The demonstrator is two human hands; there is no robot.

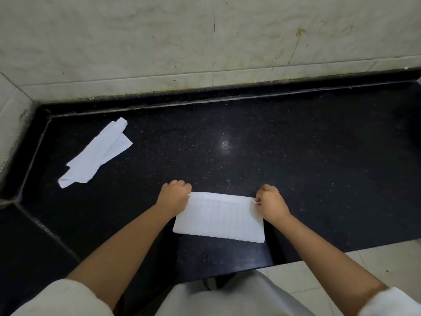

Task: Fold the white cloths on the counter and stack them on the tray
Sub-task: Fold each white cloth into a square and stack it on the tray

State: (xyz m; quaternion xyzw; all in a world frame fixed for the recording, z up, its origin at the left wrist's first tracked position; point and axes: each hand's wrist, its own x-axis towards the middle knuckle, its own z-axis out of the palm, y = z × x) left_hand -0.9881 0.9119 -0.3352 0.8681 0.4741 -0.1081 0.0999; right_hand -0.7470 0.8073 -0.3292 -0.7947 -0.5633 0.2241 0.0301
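where the black speckled counter [227, 137] nears its front edge, a ribbed white cloth [218, 216] lies as a flat rectangle. left hand [174, 196] and right hand [270, 201] pinch its two far corners, fingers curled. a second cloth [95, 152], loosely rumpled, lies well apart near the left corner by the marble wall [159, 42]; bare counter between.

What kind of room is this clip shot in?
Probably a kitchen or utility corner: a speckled black stone counter set into a corner, stained pale marble-look wall tiles behind it, and pale floor tiles below.
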